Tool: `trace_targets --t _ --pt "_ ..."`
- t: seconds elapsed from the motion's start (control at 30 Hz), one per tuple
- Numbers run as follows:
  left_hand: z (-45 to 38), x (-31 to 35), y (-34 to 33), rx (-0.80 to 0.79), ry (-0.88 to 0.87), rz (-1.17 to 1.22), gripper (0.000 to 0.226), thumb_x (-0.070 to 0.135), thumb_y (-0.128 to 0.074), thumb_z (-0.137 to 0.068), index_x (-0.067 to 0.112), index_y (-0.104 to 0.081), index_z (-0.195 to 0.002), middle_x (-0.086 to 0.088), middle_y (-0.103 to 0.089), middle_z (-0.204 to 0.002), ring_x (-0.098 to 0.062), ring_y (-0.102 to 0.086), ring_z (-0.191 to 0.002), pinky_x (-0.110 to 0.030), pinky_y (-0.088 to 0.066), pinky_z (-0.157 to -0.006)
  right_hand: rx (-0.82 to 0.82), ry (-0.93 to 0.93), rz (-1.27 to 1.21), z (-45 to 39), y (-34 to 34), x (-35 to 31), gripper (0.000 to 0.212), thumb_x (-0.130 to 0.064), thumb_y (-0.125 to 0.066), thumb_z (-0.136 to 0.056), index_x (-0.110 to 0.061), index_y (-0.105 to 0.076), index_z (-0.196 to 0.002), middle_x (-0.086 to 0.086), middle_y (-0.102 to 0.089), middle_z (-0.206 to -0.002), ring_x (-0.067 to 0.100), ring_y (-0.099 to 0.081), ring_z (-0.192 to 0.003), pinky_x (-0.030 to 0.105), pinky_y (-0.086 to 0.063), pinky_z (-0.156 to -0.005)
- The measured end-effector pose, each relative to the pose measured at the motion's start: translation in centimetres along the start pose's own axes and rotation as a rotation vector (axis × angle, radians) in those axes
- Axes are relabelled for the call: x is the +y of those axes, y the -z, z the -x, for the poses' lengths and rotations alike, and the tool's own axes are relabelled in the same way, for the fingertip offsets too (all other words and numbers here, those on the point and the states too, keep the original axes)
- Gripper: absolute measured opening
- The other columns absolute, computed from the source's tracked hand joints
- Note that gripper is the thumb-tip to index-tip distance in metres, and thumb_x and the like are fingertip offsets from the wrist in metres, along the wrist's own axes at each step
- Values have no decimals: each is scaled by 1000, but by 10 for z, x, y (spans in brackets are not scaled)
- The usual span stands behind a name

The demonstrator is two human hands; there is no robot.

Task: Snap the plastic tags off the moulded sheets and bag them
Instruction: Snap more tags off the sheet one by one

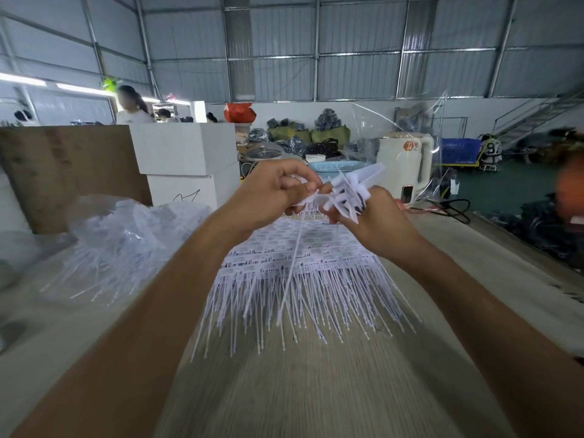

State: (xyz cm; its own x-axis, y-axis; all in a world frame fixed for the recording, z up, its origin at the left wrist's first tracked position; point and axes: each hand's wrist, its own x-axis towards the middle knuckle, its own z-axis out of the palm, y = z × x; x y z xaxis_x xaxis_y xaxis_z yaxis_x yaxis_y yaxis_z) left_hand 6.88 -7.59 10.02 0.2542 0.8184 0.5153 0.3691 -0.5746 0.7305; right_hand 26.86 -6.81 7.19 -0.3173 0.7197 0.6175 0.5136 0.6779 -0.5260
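Left hand (268,191) pinching, right hand (376,216) gripping thin white moulded plastic tags (350,191): light, springy, brittle at joints; best held near heads.

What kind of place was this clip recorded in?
Probably a factory or warehouse workshop: a corrugated metal roof, moulded tag sheets spread on a worktable, and bundled goods stacked by the far wall.

Single head-worn view, wide-angle, looked forward and down along the wooden table (316,390) from its near end. Both forearms ran close beneath the lens (edges bowed by the lens). Beyond the table's far end, warehouse wall and roof.
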Motion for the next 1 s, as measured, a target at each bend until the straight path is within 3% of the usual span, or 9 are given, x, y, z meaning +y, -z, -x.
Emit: trace_targets --t 0.07,0.13,0.23,0.37,0.5,0.67,0.83,0.9,1.0 --pt "-1 1 0 13 -12 18 8 12 -65 -97 11 -69 -104 -1 -59 -57 -8 -53 -55 -26 -48 -61 50 -11 -97 -2 -1 -4 19 -22 -75 -89 -15 -63 -103 -1 -70 -92 11 -67 -84 20 -49 -72" --pt "0 2 1 -6 -20 32 11 11 -64 -97 9 -66 -108 3 -59 -58 -8 -57 -59 -22 -48 -63 80 -35 -159 -4 0 -2 27 -21 -77 -88 -12 -66 -111 -1 -72 -97 12 -68 -90 26 -52 -81" --pt "3 6 2 -109 -13 51 19 7 -66 -95 9 -63 -113 -5 -66 -74 -15 -62 -73 -24 -51 -68 95 -60 -100 -6 4 3 4 -22 -74 -91 -22 -71 -89 -13 -70 -74 -1 -62 -69 18 -47 -66" --pt "5 10 1 -167 -35 12 28 3 -70 -91 10 -61 -116 -9 -65 -83 -23 -60 -79 -31 -52 -69 145 -149 -88 -7 4 7 31 -23 -63 -96 -16 -70 -68 -2 -69 -67 10 -57 -60 32 -42 -63" --pt "2 7 1 -73 -18 -43 22 4 -73 -89 5 -67 -109 -7 -70 -88 -15 -66 -78 -26 -58 -67 153 -179 45 -7 5 12 38 -11 -54 -95 -20 -62 -59 -8 -57 -49 4 -50 -45 28 -34 -52" --pt "0 -5 2 -74 -8 -218 11 21 -71 -93 10 -72 -92 1 -76 -82 -11 -71 -80 -31 -57 -80 71 -85 299 -4 2 14 21 -5 -51 -94 -7 -63 -77 15 -65 -81 37 -59 -72 40 -47 -62" --pt "1 -3 3 -134 -7 -173 11 22 -68 -95 11 -71 -92 -2 -75 -79 -19 -72 -74 -28 -56 -74 65 -187 75 -5 2 17 32 -5 -47 -96 -10 -57 -66 13 -67 -71 29 -64 -63 41 -52 -62" --pt "3 1 2 -187 -12 -137 9 20 -67 -96 11 -71 -94 -3 -73 -77 -20 -70 -69 -30 -57 -68 81 -232 31 -6 0 19 38 -12 -45 -98 -13 -54 -62 0 -59 -54 12 -54 -46 30 -44 -52" --pt "5 4 2 -289 -13 -60 14 15 -68 -94 5 -71 -103 -7 -74 -80 -16 -68 -71 -29 -55 -67 126 -215 81 -9 -2 22 38 -11 -45 -98 -18 -49 -60 -1 -52 -57 13 -44 -50 29 -33 -53"
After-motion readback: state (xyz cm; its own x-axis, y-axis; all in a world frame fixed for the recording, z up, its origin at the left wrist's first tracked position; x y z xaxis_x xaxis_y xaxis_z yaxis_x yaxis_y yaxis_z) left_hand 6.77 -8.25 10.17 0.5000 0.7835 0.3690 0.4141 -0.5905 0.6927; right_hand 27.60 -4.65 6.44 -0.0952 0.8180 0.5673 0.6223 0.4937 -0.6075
